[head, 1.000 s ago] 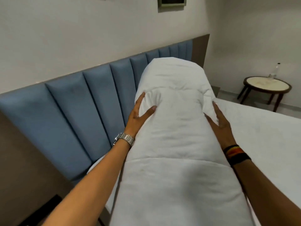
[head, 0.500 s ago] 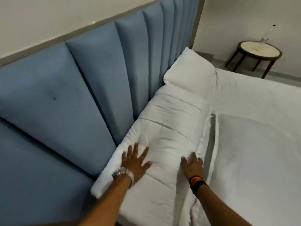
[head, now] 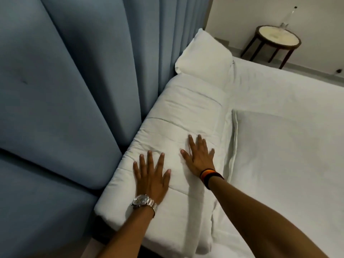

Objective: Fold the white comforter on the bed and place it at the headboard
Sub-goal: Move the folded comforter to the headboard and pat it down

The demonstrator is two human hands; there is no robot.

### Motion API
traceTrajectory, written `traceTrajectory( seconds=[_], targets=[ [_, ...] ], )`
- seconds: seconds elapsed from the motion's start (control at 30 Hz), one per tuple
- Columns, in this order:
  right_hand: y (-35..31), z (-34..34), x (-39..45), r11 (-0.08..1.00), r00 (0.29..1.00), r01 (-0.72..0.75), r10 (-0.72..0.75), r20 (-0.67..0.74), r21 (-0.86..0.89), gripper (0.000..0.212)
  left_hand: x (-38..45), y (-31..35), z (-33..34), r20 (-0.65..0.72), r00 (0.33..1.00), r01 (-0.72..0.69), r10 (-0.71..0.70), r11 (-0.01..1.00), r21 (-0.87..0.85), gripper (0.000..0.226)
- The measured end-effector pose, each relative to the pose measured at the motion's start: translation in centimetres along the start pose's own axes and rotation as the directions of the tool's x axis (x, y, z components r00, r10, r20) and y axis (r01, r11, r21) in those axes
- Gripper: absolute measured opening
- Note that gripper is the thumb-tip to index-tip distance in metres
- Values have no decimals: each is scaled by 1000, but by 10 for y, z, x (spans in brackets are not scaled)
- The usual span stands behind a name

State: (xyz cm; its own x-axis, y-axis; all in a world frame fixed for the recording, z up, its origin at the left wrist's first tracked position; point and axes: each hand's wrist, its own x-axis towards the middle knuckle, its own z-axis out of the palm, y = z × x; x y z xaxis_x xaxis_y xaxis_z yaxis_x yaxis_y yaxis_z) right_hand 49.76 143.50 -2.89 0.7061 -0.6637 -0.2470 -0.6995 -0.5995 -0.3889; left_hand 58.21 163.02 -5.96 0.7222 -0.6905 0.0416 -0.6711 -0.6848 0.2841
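1. The white comforter lies folded into a long thick pad running from the lower middle of the frame up toward the centre, its long edge touching the blue padded headboard.
2. The left hand is spread flat on the pad near its lower end, fingers splayed, palm down — pressing, gripping nothing.
3. The right hand lies just beside it, equally flat and open, holding no fabric.
4. A pillow sits at the pad's far end in the upper middle, touching the comforter.
5. On the pad's right side, loose layers hang down toward the bed sheet — these could likely slide out and undo the fold if the palms push sideways rather than straight down.
6. The near end at the bottom of the frame sits close to the mattress corner; heavy pressure there might tip it off the bed.
7. Placement looks nearly finished; only smoothing appears left.
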Motion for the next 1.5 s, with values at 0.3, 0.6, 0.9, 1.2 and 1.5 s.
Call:
traceTrajectory(
  seconds=[0.3, 0.6, 0.9, 1.2, 1.5],
  targets=[
    [225, -95, -157, 875, 853, -409, 468, -232, 260, 69, -4, 200, -6, 199, 931, -220, 306, 905, -364, 59],
    [431, -121, -193, 514, 676, -599, 736, 43, 614, 99, -31, 320, 94, 595, 804, 328, -9, 841, -430, 75],
    [467, -111, -165, 228, 753, -275, 655, 61, 934, 98, -5, 392, 98, 492, 850, 501, -189, 580, -642, 103],
    [343, -252, -179, 252, 690, 172, 659, -299, 952, 82, 38, 435, -104, -88, 991, -14, -99, 582, -813, 61],
    [103, -211, -174, 466, 867, 20, 432, -247, 885, 94, 60, 196, -280, -33, 981, 168, -190, 926, -337, 66]
  ],
)
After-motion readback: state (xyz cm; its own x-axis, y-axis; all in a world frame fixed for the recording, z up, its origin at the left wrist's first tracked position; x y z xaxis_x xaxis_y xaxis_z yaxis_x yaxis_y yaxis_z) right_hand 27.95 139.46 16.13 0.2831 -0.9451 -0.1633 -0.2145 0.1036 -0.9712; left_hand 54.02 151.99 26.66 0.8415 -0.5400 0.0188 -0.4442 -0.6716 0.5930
